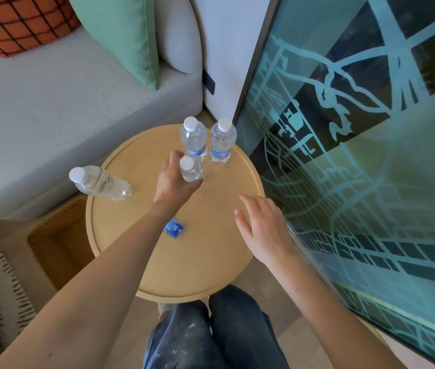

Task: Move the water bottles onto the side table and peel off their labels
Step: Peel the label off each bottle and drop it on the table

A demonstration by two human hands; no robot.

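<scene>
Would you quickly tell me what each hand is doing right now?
Left hand: closed around a water bottle.
Right hand: open, holding nothing.

I see a smooth, matt pale-wood table (211,249), glossy clear-plastic bottles (221,142) at twelve o'clock, a rough wicker basket (51,241) at nine, and a grey woven-cloth sofa (51,115).

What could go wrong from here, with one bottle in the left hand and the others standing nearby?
1. The left hand grips a bottle right in front of the labelled bottle and its neighbour; lifting it could knock either over.
2. The bare bottle stands at the side table's left rim, near the left forearm; a sweep may push it off.
3. The peeled label lies beside that forearm and might be brushed off.
</scene>
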